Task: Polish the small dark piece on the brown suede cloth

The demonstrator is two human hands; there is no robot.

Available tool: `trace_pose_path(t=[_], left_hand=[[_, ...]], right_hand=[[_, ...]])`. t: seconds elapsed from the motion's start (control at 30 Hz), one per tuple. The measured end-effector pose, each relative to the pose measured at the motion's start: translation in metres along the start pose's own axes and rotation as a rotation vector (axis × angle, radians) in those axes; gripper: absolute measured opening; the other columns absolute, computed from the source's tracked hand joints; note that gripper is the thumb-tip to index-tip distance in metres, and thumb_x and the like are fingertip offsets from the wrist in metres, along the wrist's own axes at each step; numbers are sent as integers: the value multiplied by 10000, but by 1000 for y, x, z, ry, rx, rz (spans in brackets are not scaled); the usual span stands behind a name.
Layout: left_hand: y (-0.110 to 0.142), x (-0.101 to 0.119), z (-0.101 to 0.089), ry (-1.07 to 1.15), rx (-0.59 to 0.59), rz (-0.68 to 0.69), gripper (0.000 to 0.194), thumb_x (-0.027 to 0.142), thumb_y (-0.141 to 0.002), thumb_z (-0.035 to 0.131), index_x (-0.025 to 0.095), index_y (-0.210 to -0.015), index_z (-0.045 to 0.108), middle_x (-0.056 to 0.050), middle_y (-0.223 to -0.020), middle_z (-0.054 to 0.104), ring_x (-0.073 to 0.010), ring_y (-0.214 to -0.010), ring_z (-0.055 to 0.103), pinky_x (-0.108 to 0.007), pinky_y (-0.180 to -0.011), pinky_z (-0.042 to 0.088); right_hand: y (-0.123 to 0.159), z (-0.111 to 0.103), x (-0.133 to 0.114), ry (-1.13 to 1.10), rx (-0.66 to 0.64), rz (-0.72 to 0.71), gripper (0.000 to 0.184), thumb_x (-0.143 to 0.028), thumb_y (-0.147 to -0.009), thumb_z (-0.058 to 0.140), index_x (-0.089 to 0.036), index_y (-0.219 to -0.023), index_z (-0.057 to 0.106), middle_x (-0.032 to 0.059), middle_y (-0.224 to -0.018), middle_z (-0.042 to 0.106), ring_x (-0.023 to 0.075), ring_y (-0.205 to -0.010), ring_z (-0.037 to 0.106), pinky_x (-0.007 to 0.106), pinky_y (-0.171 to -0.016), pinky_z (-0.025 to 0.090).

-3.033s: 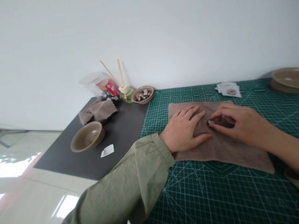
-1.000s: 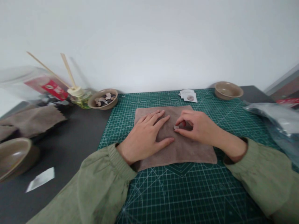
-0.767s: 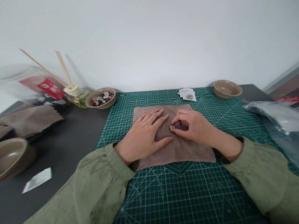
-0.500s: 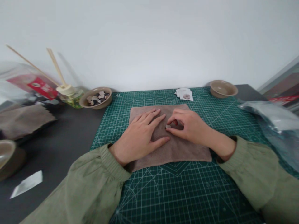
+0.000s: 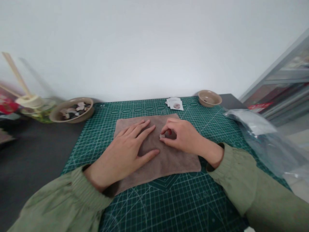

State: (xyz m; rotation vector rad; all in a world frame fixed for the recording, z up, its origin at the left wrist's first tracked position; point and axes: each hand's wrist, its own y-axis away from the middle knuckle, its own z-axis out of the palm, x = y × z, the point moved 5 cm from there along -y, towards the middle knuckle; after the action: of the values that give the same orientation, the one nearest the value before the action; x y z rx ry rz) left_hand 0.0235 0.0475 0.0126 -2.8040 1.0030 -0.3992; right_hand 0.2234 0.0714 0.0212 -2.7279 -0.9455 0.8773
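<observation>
- While your left hand point(image 5: 125, 149) lies spread on the brown cloth point(image 5: 159, 164), your right hand point(image 5: 187, 137) pinches a small pale piece point(image 5: 162, 136) between finger and thumb.
- The piece is near mid-cloth, three o'clock from your left hand; contact with the cloth is unclear.
- Step in hand, as judged: bracing the cloth, handling the piece over it.
- Any next move likely calls for a steady pinch.

This seems a craft workspace: gridded cutting mat point(image 5: 185, 199), blurred shelving point(image 5: 287, 80) nearby.
</observation>
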Motion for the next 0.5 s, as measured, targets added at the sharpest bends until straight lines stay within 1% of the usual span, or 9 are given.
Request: trace_pose_path(t=[0.07,0.2,0.23,0.33,0.4,0.5], left_hand=[[0,-1,1,-2,-1,5,809,707,-1022,598,259,-1680,450,-89,-1785,394,-359,-1635,394,-588,-1329,359],[-1,0,-1,10,-1,-1,807,707,-1015,606,252,-1668,472,-95,-1775,411,-368,-1629,403,-595,-1326,366],[-1,0,-1,12,-2,-3,808,703,-1015,609,255,-1672,468,-94,-1774,413,-368,-1628,406,-594,-1325,366],[-2,1,-2,6,-6,-5,803,697,-1015,612,268,-1678,463,-85,-1776,412,-362,-1629,407,-582,-1333,359],[-2,1,-2,-4,-6,-6,803,701,-1015,609,264,-1673,469,-84,-1775,414,-355,-1631,405,-571,-1339,350],[-1,1,-1,-4,-9,-10,814,709,-1015,605,260,-1677,459,-87,-1776,412,-351,-1635,398,-569,-1342,344]], right_hand=[[0,-1,0,-1,27,10,122,-276,-940,802,-197,-1017,752,26,-1004,712,173,-871,644,320,-809,465],[0,2,-2,-59,-39,-43,143,-310,-945,811,-200,-1010,748,20,-994,714,173,-885,653,319,-821,474],[0,2,-1,-48,-36,-29,144,-310,-940,817,-202,-1012,754,17,-991,713,171,-876,653,319,-812,471],[-1,-1,4,10,25,25,132,-290,-936,815,-203,-1021,766,20,-1003,711,171,-858,644,323,-789,457],[-1,-1,5,16,38,11,123,-285,-946,804,-201,-1027,763,28,-1017,711,175,-869,642,325,-787,455],[-3,1,5,13,13,-14,126,-284,-946,807,-206,-1034,762,25,-1007,711,175,-868,640,324,-788,454]])
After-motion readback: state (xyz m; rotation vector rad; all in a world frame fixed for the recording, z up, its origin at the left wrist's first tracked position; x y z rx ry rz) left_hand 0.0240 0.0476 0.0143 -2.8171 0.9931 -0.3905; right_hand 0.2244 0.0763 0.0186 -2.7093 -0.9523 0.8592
